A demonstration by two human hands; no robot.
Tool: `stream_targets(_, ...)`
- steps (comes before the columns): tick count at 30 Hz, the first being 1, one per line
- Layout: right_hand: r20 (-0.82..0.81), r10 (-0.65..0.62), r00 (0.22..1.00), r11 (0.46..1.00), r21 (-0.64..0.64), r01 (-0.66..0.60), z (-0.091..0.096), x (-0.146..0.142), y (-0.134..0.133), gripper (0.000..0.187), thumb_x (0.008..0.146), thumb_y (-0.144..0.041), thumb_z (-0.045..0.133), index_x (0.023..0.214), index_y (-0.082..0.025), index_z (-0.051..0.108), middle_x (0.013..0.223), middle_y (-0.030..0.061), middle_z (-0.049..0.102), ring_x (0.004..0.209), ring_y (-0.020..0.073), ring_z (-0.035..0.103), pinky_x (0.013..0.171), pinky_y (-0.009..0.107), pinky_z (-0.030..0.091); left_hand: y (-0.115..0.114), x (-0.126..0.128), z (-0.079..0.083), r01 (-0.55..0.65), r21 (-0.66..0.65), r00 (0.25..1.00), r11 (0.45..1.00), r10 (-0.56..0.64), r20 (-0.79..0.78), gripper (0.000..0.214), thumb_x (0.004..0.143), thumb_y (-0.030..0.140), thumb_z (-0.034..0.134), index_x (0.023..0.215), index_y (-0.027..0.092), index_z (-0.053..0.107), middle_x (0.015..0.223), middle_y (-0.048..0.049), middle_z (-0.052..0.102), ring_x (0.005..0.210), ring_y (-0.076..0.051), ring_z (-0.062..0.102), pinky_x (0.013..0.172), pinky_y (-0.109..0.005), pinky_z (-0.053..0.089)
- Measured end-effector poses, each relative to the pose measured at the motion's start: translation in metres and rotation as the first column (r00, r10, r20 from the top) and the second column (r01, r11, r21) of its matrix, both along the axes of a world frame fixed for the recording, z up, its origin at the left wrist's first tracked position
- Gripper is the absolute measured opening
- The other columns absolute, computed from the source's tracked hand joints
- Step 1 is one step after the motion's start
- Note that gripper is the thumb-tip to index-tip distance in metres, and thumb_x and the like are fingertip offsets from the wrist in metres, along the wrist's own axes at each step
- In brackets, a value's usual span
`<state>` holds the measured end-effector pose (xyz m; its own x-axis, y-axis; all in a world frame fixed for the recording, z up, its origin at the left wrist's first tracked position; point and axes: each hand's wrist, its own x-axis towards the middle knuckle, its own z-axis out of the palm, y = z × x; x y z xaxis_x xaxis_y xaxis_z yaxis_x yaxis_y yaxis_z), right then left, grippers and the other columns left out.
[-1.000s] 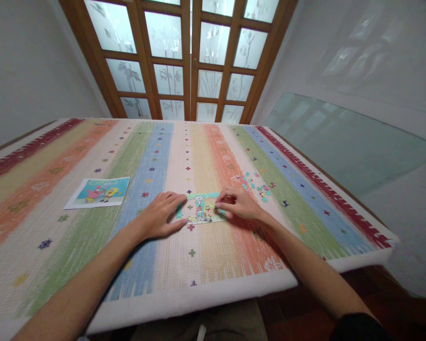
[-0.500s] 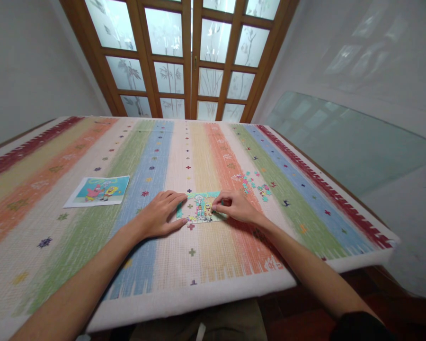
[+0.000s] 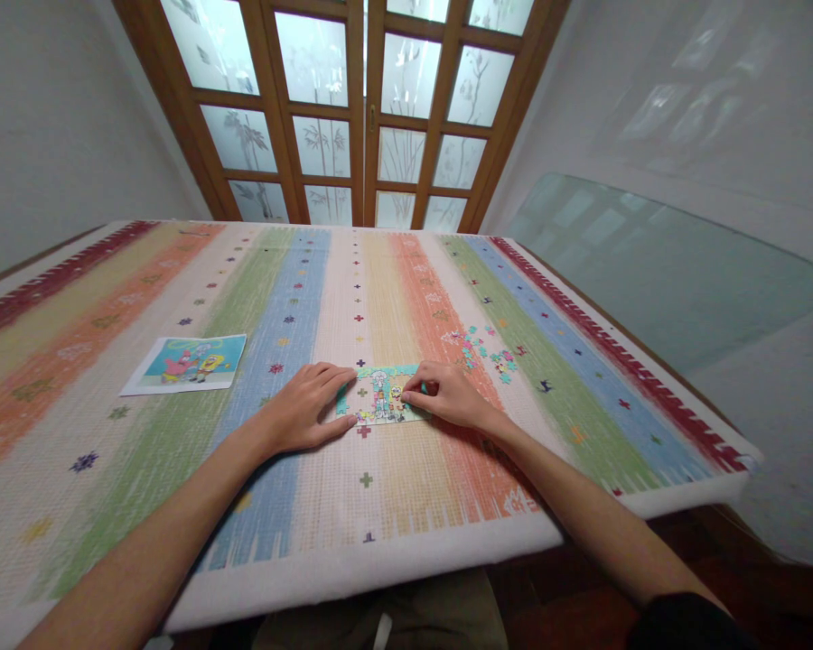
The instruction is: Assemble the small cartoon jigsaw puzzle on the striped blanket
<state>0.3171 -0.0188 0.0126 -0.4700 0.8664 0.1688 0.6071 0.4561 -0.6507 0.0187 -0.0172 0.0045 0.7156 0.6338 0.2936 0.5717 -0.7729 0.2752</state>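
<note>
A partly assembled jigsaw puzzle [image 3: 380, 408] with cartoon figures lies flat near the table's front edge. Tablecloth shows through a gap in its left part. My left hand [image 3: 306, 404] rests at the puzzle's left side, thumb and fingers spread around that edge. On the right side, my right hand [image 3: 451, 394] has thumb and forefinger pinched together over a yellow figure. A puzzle piece seems to be between these fingertips, mostly hidden by them. Loose puzzle pieces [image 3: 503, 364] lie scattered beyond my right hand.
A printed reference picture [image 3: 187, 363] of the cartoon figures lies at the left. The striped tablecloth [image 3: 406, 492] covers the table. Wooden doors with glass panes [image 3: 366, 171] stand behind it, and a glass panel [image 3: 664, 262] is at the right wall.
My right fingertips have shifted very slightly left over the puzzle. My left hand holds its place, and the loose pieces and picture lie as before.
</note>
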Motion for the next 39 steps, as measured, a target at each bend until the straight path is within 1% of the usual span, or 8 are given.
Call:
stream_targets(4,0.014,0.01,1.0,1.0,0.029,-0.011,0.0016,0.0011,0.0001,0.006,0.089,-0.024,0.072,0.087,-0.02,0.076,0.082,0.0039,0.066,0.073,0.0158,0.055,0.071,0.031,0.042,-0.0001,0.0001,0.0,-0.002,-0.01,1.0,1.0,0.002,-0.003,0.05,0.097,0.052,0.053,0.136,0.02,0.051,0.134,-0.0148,0.063,0.121,-0.034,0.057,0.104,-0.051,0.046)
stream_targets(13,0.104,0.072,0.992,0.997,0.011,-0.073,0.0072,0.009,0.0007,0.004,0.086,-0.023,0.075,0.085,-0.022,0.078,0.081,0.0036,0.063,0.071,0.0161,0.054,0.067,0.032,0.041,-0.0007,0.0001,0.002,0.004,-0.011,1.0,1.0,-0.004,0.003,0.05,0.097,0.053,0.052,0.135,0.021,0.051,0.134,-0.015,0.063,0.121,-0.034,0.057,0.104,-0.052,0.046)
stream_targets(19,0.124,0.09,0.988,0.994,0.043,-0.096,0.0082,0.0088,-0.001,0.008,0.087,-0.027,0.073,0.091,-0.023,0.079,0.085,0.0041,0.063,0.074,0.0165,0.055,0.07,0.031,0.042,-0.0004,0.0001,0.0006,0.0,-0.015,1.0,1.0,0.0,0.012,0.05,0.096,0.052,0.054,0.136,0.021,0.051,0.133,-0.014,0.064,0.12,-0.034,0.058,0.103,-0.052,0.046)
stream_targets(26,0.152,0.117,0.981,0.988,0.082,-0.13,0.0067,0.0078,-0.002,0.01,0.089,-0.026,0.069,0.085,-0.022,0.077,0.087,0.0055,0.064,0.075,0.017,0.056,0.073,0.032,0.042,0.0006,-0.0003,-0.0007,0.005,-0.004,1.0,1.0,-0.005,-0.005,0.049,0.098,0.052,0.052,0.136,0.021,0.049,0.134,-0.0151,0.063,0.122,-0.034,0.057,0.104,-0.052,0.046)
stream_targets(30,0.173,0.123,0.977,0.985,0.096,-0.141,0.0058,0.0072,-0.0017,0.009,0.089,-0.027,0.069,0.086,-0.022,0.076,0.087,0.0055,0.064,0.079,0.0185,0.057,0.075,0.033,0.042,0.0002,0.0003,0.0012,0.0,-0.02,1.0,1.0,0.0,0.008,0.05,0.097,0.051,0.053,0.137,0.022,0.051,0.135,-0.0145,0.063,0.121,-0.034,0.057,0.104,-0.053,0.047)
stream_targets(36,0.195,0.113,0.974,0.986,0.101,-0.134,0.005,0.0083,-0.0008,0.009,0.09,-0.028,0.069,0.088,-0.023,0.076,0.089,0.006,0.064,0.08,0.0189,0.056,0.075,0.033,0.042,-0.0003,0.0006,0.0025,0.0,-0.024,1.0,1.0,0.0,0.014,0.05,0.096,0.052,0.054,0.136,0.023,0.052,0.134,-0.0134,0.063,0.119,-0.034,0.057,0.104,-0.053,0.047)
stream_targets(39,0.215,0.129,0.968,0.983,0.098,-0.152,0.0056,0.0092,-0.0007,0.011,0.091,-0.03,0.069,0.085,-0.023,0.076,0.09,0.0064,0.064,0.081,0.0194,0.057,0.075,0.033,0.042,0.0,0.0003,0.0015,0.003,-0.021,1.0,1.0,-0.003,0.01,0.05,0.096,0.052,0.053,0.136,0.022,0.051,0.134,-0.0136,0.063,0.118,-0.034,0.058,0.103,-0.053,0.047)
